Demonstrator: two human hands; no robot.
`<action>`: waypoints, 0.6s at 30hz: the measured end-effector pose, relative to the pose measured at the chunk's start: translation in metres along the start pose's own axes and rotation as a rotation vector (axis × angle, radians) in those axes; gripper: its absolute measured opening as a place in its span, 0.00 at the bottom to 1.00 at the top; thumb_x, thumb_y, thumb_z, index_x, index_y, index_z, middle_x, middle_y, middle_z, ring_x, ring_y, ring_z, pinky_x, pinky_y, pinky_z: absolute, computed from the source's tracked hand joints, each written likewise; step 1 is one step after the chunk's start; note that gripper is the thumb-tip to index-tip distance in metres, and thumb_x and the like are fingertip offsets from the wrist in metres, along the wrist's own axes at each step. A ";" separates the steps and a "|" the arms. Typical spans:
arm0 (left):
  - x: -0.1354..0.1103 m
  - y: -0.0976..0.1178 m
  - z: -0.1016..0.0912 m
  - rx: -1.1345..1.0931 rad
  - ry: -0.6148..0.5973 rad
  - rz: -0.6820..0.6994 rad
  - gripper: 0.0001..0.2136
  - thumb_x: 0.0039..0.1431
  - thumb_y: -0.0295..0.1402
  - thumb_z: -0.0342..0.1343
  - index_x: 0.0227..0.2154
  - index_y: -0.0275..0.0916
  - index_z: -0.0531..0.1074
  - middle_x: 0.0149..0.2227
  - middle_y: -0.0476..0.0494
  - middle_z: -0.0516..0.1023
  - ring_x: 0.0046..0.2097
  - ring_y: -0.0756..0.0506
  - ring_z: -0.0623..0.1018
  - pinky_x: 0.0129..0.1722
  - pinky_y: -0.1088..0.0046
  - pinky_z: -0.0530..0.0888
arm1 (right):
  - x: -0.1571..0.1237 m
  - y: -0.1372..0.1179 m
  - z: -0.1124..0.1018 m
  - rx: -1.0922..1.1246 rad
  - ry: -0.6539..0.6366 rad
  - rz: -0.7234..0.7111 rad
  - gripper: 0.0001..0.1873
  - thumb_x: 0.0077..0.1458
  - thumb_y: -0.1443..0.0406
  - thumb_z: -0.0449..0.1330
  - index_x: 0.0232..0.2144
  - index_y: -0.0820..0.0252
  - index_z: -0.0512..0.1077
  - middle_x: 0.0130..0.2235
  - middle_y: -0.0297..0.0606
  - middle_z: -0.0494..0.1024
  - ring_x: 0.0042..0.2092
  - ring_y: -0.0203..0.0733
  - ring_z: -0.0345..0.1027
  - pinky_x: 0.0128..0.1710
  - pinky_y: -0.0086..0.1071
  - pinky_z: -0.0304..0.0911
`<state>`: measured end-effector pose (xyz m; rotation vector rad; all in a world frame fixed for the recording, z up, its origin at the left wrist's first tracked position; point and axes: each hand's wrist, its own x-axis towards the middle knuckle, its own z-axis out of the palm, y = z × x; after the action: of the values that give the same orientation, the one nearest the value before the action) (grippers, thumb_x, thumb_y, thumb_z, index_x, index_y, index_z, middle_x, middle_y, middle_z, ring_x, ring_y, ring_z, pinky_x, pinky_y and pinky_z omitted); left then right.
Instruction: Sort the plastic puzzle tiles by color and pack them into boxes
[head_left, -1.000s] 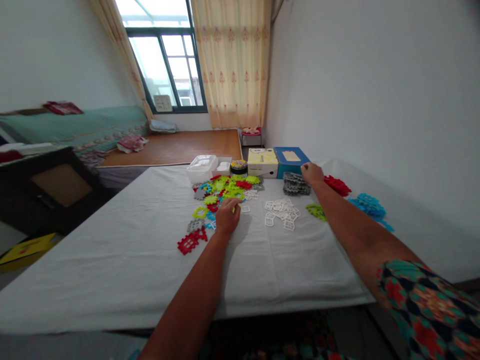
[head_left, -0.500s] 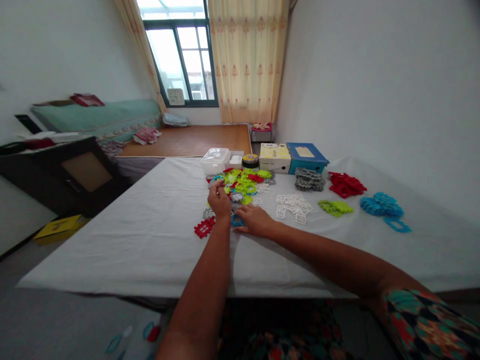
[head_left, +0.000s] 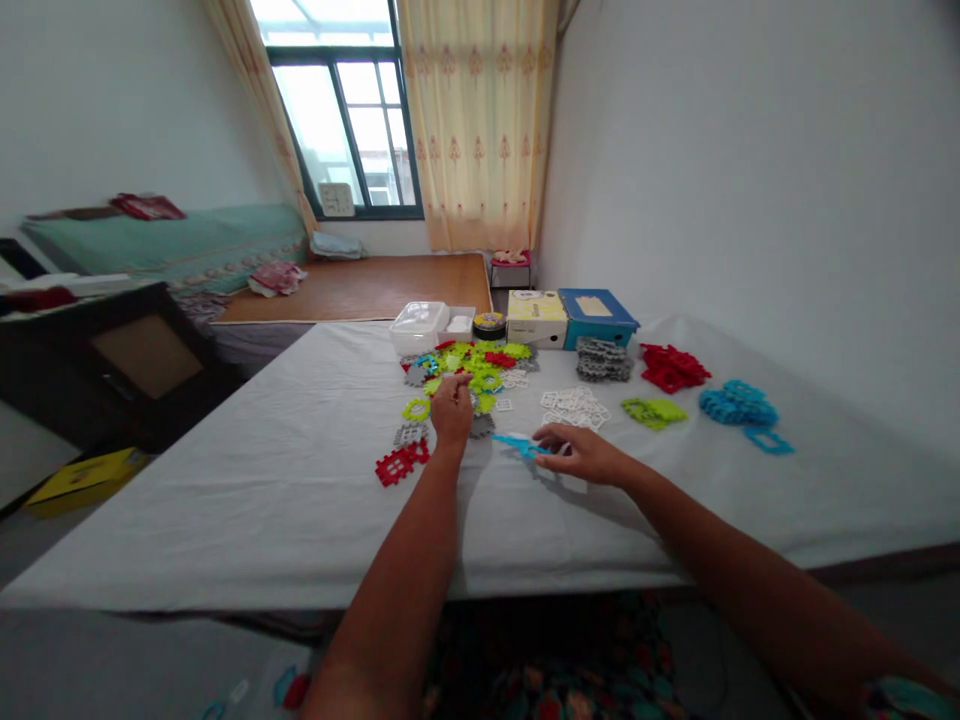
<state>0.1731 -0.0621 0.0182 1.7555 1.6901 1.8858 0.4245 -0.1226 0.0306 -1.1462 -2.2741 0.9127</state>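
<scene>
My right hand (head_left: 581,455) is closed on a blue plastic building piece (head_left: 523,446), pinching its right end just over the white cloth. My left hand (head_left: 452,405) has its fingers curled together above the near part of a mixed pile of plastic building pieces (head_left: 491,355), mostly lime green with some red, grey and blue. Whether anything is between those fingers is hidden. Left of that wrist lie a red piece (head_left: 393,467) with square openings and a grey piece (head_left: 410,434). White lattice pieces (head_left: 576,407) are spread beyond my right hand.
Sorted heaps stand to the right: grey (head_left: 602,360), red (head_left: 673,367), lime green (head_left: 654,412) and blue (head_left: 739,404). Behind the pile are a clear plastic container (head_left: 418,325), a round tin (head_left: 490,325), a yellow-white box (head_left: 536,320) and a blue box (head_left: 598,320).
My right hand has moved right, away from the pile, carrying the blue piece. My left hand stays over the pile, slightly nearer. The view has turned a little to the right.
</scene>
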 end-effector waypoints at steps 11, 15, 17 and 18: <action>-0.011 0.000 0.012 0.154 -0.318 0.195 0.12 0.56 0.26 0.48 0.35 0.41 0.77 0.38 0.44 0.79 0.43 0.43 0.77 0.46 0.66 0.71 | -0.076 0.056 -0.041 -0.088 0.272 -0.003 0.24 0.48 0.60 0.64 0.49 0.54 0.71 0.50 0.42 0.74 0.48 0.46 0.70 0.42 0.39 0.71; -0.016 0.009 0.009 0.089 -0.368 0.210 0.11 0.56 0.27 0.48 0.34 0.40 0.77 0.37 0.43 0.80 0.41 0.45 0.77 0.44 0.68 0.72 | -0.084 0.054 -0.037 -0.185 0.334 -0.059 0.24 0.49 0.61 0.63 0.50 0.55 0.70 0.49 0.42 0.75 0.48 0.46 0.69 0.46 0.41 0.69; -0.023 0.022 0.010 -0.010 -0.474 0.187 0.11 0.58 0.29 0.49 0.38 0.40 0.76 0.37 0.43 0.80 0.38 0.47 0.78 0.37 0.72 0.73 | -0.084 0.047 -0.034 -0.274 0.379 -0.127 0.24 0.50 0.63 0.63 0.51 0.55 0.70 0.49 0.43 0.75 0.50 0.47 0.67 0.50 0.45 0.66; -0.028 0.030 0.011 -0.064 -0.547 0.166 0.12 0.59 0.31 0.49 0.41 0.40 0.76 0.37 0.44 0.80 0.37 0.48 0.78 0.33 0.74 0.73 | -0.082 0.044 -0.033 -0.317 0.392 -0.165 0.25 0.50 0.64 0.63 0.52 0.56 0.69 0.50 0.43 0.75 0.51 0.48 0.66 0.52 0.46 0.64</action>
<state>0.2083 -0.0855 0.0183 2.1759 1.3016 1.3050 0.5152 -0.1592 0.0153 -1.1244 -2.1849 0.2394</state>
